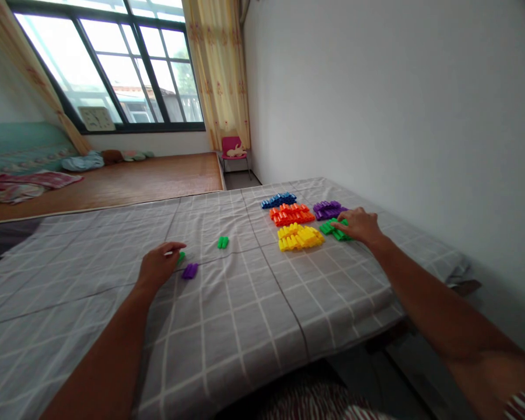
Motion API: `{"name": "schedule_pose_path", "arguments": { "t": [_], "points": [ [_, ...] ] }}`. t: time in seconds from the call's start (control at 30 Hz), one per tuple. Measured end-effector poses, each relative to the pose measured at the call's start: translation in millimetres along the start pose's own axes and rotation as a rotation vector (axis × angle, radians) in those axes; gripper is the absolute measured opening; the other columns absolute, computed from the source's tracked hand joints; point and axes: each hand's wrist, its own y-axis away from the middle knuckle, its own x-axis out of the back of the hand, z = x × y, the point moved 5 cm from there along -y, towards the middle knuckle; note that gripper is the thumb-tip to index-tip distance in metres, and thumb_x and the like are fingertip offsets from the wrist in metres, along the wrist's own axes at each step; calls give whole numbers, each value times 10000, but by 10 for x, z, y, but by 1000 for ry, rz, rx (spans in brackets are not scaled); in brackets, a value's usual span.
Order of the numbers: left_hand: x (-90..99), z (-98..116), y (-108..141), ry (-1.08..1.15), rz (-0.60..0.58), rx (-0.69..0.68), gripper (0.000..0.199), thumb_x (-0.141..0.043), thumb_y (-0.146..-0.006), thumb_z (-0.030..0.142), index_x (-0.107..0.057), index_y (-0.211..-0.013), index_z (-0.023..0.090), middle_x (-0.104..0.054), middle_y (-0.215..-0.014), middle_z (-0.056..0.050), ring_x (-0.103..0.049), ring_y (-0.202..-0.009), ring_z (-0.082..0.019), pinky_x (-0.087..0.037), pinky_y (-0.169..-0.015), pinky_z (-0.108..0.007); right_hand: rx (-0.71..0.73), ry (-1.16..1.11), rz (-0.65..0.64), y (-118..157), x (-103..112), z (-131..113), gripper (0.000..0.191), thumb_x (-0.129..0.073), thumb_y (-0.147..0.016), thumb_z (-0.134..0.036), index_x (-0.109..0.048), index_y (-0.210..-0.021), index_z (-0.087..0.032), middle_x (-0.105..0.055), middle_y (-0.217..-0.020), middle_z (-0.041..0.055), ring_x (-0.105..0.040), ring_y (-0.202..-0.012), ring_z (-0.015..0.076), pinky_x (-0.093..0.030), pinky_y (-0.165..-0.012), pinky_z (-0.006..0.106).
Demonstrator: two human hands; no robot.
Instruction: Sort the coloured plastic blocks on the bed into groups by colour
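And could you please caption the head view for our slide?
Right hand at a green pile, left hand near purple pieces, above checked cloth.

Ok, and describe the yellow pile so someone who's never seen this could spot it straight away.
On the grey checked cloth, look toward the white wall, where the coloured piles cluster. The yellow pile sits just in front of the orange pile, left of the green pile under the right hand. Nothing else in that cluster is yellow.

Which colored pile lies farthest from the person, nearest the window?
The blue pile: it sits just beyond the orange one, at the group's far end.
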Motion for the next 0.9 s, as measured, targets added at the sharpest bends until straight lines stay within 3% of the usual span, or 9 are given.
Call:
{"name": "schedule_pose_path", "arguments": {
  "t": [0.17,0.4,0.53,0.7,0.9],
  "points": [
    [52,-57,-3,3,33,7,372,-457,-774,339,-731,-992,216,-735,-1021,-30,-678,-841,-224,-508,-812,-314,-94,-11,98,46,268,1,488,-357,-911,-554,-707,-848,-219,-707,-955,135,-578,-969,325,-405,-782,466],
    [56,-67,-6,34,40,-5,368,-456,-771,328,-741,-978,221,-745,-985,-24,-685,-837,-211,-515,-805,-293,-27,-51,232,-114,505,-171,342,-418,-912,-434,-684,-1005,-240,-717,-986,78,-600,-921,250,-406,-714,334],
    [36,-72,6,39,32,-11,358,-463,-771,314,-744,-974,227,-744,-1006,-26,-691,-840,-207,-518,-818,-292,-27,-9,111,-374,293,-207,276,-488,-872,-407,-685,-1000,-261,-720,-992,49,-613,-925,230,-401,-720,324],
    [50,-42,30,21,8,6,344,-465,-771,275,-746,-964,229,-746,-994,-20,-693,-860,-210,-518,-807,-291,-14,37,-116,-640,-230,-267,300,-531,-841,-432,-684,-1035,-263,-714,-1027,73,-620,-964,250,-395,-789,378],
    [34,-16,49,8,-16,-17,329,-465,-799,285,-738,-974,232,-742,-1009,-18,-688,-880,-203,-506,-815,-281,-27,117,-170,-792,-515,-307,339,-562,-815,-458,-667,-1055,-243,-698,-1066,104,-606,-999,289,-391,-811,437]
  ]
}}
